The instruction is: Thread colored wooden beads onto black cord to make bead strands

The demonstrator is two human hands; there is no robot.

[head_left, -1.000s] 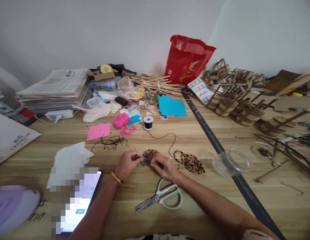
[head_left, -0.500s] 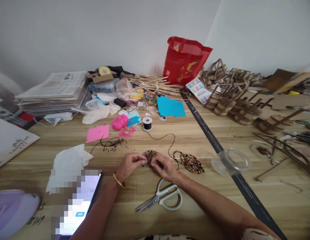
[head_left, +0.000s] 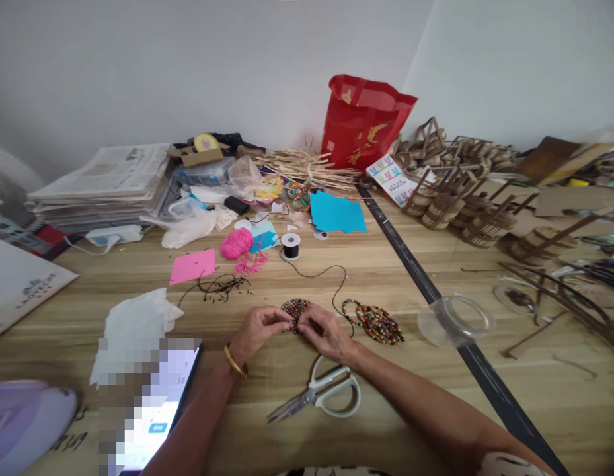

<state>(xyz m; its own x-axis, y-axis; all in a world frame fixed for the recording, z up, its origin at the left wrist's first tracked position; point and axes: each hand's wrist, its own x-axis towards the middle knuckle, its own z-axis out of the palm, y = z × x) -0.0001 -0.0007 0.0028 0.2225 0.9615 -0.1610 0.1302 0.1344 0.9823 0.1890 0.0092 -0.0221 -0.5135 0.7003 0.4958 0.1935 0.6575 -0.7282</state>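
Between my hands lies a small patch of multicoloured round beads (head_left: 295, 307), close to the tabletop. My left hand (head_left: 257, 332) pinches at its left edge, thumb against fingertips. From the other side my right hand (head_left: 327, 332) closes its fingertips on the right part of the patch, hiding some beads. Whether a cord end is in either pinch is too small to see. Just right of my right hand is a coil of strung beads (head_left: 381, 324). White-handled scissors (head_left: 311, 395) rest below my hands. A thin black cord (head_left: 344, 281) trails from a spool (head_left: 291, 248) toward my right wrist.
Pink yarn (head_left: 236, 244), a pink card (head_left: 192, 266) and black cord scraps (head_left: 225, 285) lie beyond my left hand. A lit phone (head_left: 160, 410) is by my left forearm. Rightward are a clear plastic ring (head_left: 455, 322) and small wooden buckets (head_left: 485, 221); a red bag (head_left: 363, 125) stands behind.
The camera view has shifted slightly. My left fingertips have moved a little to the right over the beads; my right hand keeps nearly the same pose.
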